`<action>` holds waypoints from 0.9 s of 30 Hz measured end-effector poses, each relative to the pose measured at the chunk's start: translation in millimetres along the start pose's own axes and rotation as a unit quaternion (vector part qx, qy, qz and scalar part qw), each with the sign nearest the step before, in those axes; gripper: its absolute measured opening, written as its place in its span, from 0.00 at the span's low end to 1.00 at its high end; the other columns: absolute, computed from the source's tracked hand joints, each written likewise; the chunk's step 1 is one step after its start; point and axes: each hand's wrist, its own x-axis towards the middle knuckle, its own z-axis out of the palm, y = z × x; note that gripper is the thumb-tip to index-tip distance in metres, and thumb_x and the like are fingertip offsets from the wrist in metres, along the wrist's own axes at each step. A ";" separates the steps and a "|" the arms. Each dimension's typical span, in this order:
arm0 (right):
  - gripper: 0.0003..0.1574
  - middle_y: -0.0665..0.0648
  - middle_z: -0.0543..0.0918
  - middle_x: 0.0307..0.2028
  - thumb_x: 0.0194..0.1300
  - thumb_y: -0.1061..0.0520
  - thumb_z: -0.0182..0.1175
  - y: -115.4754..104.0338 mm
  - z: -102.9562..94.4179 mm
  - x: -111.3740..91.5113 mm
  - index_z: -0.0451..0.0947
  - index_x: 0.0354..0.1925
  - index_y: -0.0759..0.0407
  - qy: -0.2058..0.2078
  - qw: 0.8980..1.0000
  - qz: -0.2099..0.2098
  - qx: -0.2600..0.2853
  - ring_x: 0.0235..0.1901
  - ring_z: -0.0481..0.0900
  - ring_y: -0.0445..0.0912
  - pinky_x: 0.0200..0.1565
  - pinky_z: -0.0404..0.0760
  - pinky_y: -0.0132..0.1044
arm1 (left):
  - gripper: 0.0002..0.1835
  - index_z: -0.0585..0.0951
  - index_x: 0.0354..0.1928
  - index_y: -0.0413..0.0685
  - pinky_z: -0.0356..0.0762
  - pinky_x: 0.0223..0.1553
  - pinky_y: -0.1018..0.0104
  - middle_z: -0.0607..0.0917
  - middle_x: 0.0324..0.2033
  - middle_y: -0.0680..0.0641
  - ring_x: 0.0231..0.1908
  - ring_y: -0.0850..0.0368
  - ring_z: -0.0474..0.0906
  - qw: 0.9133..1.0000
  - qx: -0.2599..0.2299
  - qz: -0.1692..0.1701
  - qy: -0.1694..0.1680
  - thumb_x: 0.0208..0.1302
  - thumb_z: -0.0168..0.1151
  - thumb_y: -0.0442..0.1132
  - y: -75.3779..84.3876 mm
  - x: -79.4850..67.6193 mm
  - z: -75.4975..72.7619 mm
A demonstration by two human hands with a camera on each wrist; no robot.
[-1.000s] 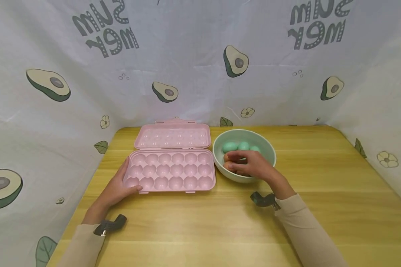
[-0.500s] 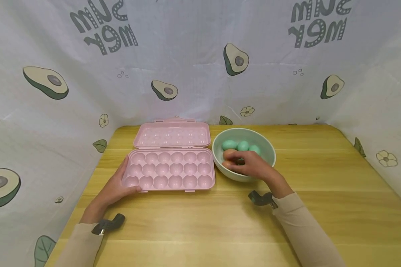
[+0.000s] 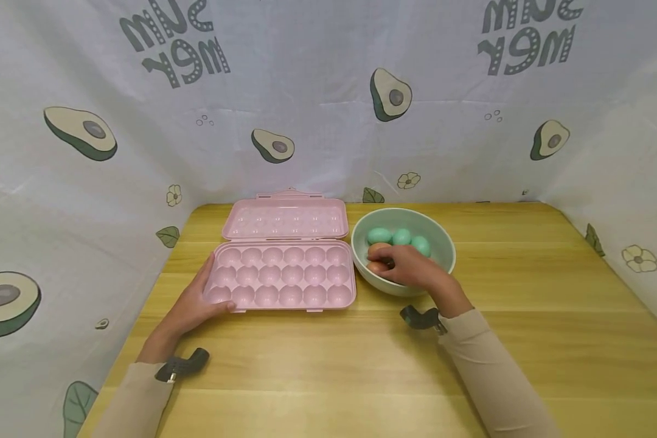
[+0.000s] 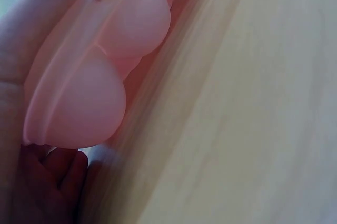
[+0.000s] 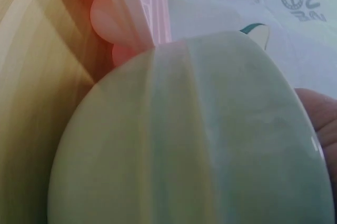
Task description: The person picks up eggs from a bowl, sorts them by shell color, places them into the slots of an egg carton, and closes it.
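A pink egg carton (image 3: 281,306) lies open on the table, its egg cups bare. My left hand (image 3: 191,304) grips its left end, thumb at the front edge and fingers along the far side. The left wrist view shows the undersides of the rounded cups (image 4: 87,100). Beside the carton is a pale green bowl (image 3: 371,281). My right hand (image 3: 413,267) reaches over its front rim, finger and thumb around a brown egg (image 3: 376,267). Another brown egg (image 3: 378,247) lies just behind, and several mint-green eggs (image 3: 379,235) rest toward the back.
The carton's lid (image 3: 285,220) is folded back toward the rear edge of the wooden table (image 3: 328,371). A white curtain (image 3: 328,109) with avocado prints hangs behind and at both sides. The bowl's outer wall fills much of the right wrist view.
My right hand has closed in around the nearer brown egg, and its wrist has shifted slightly left. The left hand keeps its grip on the carton.
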 end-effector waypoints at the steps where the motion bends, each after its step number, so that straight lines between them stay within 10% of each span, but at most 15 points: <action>1: 0.09 0.49 0.79 0.33 0.63 0.57 0.64 0.2 0.5 0.5 0.82 0.43 0.53 0.001 1.000 0.000 -0.003 0.33 0.73 0.47 0.42 0.73 0.37 | 0.67 0.40 0.77 0.55 0.49 0.66 0.36 0.47 0.75 0.44 0.71 0.39 0.47 1.000 -0.001 -0.001 0.000 0.43 0.79 0.44 0.1 0.1 0.2; 27: 0.14 0.49 0.83 0.40 0.62 0.54 0.67 3.6 4.2 0.4 0.81 0.46 0.54 0.031 0.998 -0.027 0.042 0.42 0.80 0.45 0.48 0.78 0.48 | 0.65 0.39 0.77 0.53 0.48 0.65 0.33 0.45 0.75 0.41 0.72 0.36 0.44 1.000 0.003 -0.010 -0.006 0.46 0.76 0.45 1.5 -1.3 -0.5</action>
